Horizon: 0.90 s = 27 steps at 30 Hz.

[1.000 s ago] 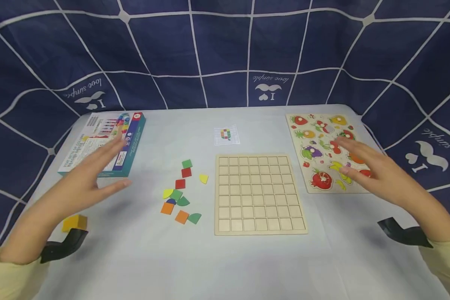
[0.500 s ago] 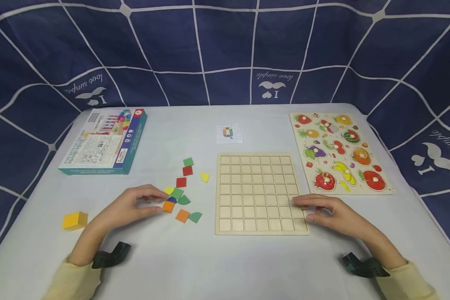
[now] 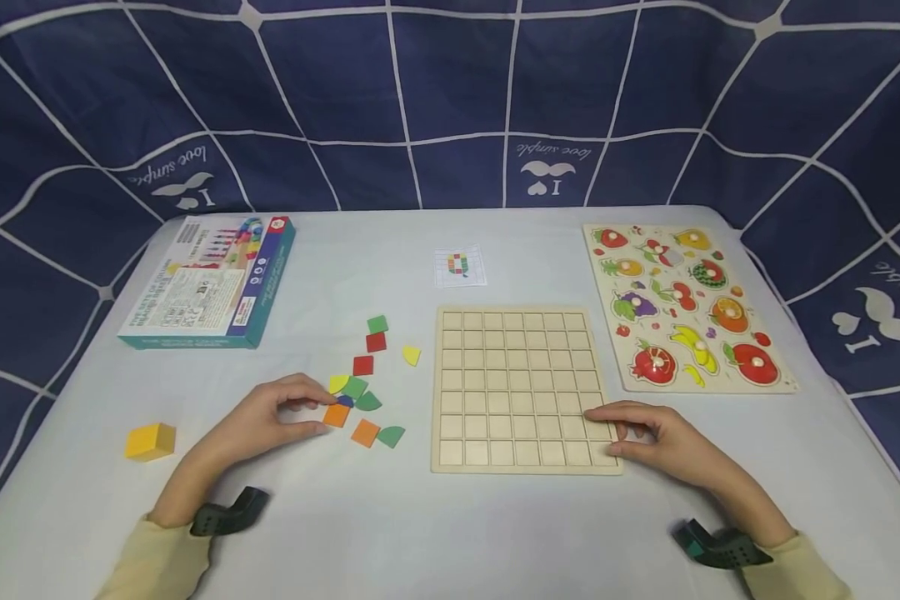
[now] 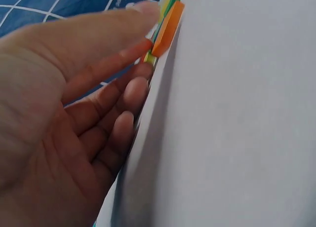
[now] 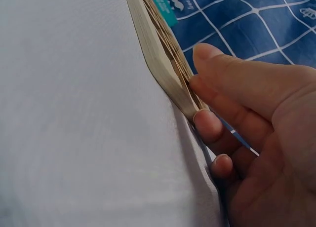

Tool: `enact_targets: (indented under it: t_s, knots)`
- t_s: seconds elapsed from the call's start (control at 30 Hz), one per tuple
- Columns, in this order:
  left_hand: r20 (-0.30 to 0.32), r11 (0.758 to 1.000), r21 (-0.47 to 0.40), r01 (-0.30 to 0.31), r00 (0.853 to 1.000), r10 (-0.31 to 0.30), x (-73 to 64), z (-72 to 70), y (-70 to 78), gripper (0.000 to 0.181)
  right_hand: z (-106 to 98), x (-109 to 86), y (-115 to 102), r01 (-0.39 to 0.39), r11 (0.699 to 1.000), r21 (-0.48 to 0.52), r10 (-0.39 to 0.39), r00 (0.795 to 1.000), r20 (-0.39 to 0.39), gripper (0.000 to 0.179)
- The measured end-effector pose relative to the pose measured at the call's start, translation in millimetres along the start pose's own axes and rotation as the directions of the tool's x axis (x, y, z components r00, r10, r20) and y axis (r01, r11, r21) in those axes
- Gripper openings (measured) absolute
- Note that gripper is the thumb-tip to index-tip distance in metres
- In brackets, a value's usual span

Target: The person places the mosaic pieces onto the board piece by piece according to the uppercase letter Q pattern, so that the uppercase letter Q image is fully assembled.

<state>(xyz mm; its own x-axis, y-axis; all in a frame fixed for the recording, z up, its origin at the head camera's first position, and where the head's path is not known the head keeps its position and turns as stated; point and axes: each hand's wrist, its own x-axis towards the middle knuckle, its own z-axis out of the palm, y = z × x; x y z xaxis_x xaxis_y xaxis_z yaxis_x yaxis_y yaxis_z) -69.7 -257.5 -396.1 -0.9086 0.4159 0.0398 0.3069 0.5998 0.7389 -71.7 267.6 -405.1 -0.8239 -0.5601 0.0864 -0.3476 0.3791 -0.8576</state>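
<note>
Loose flat coloured tiles lie left of the wooden grid board (image 3: 517,392). My left hand (image 3: 277,417) rests at their left side, its fingers loosely bent. Its index fingertip is by a dark blue piece (image 3: 345,402) and its thumb tip is near an orange square tile (image 3: 335,416). In the left wrist view, the index fingertip meets the edge of the orange tile (image 4: 169,29), while the thumb stays apart from it. At the board's lower right edge rests my right hand (image 3: 660,437), index finger over the grid and thumb near the rim. Neither hand clearly holds anything.
A pattern card (image 3: 460,267) lies behind the board. At the back left is a boxed toy (image 3: 202,283), with a yellow block (image 3: 150,442) nearer the front. A fruit puzzle board (image 3: 682,308) lies at the right.
Both hands have come down and inward from above the table, the left to the tiles and the right to the grid board's edge. They barely shift over the last half second.
</note>
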Motion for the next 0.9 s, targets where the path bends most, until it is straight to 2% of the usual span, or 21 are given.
enact_targets:
  t_s: [0.13,0.33,0.6,0.9]
  knots:
    - [-0.040,0.999,0.030,-0.014,0.999,0.015,0.7,4.3,-3.5,0.031,-0.5,0.4,-0.4,0.003,1.000,-0.014,-0.003,1.000,0.006,0.045]
    - [-0.069,0.998,0.064,0.027,0.997,-0.023,4.1,6.9,-2.1,0.032,-1.1,0.0,2.0,0.020,0.999,-0.027,-0.020,1.000,0.004,0.045]
    - [-0.065,0.995,0.084,0.057,0.997,-0.052,5.2,5.5,-0.8,0.030,-0.6,-0.5,3.5,0.023,0.999,-0.025,-0.023,1.000,-0.002,0.043]
    - [-0.049,0.995,0.093,0.041,0.998,-0.037,3.0,5.6,-1.7,0.032,-0.7,1.5,-0.2,-0.007,0.999,-0.045,0.007,1.000,0.003,0.042]
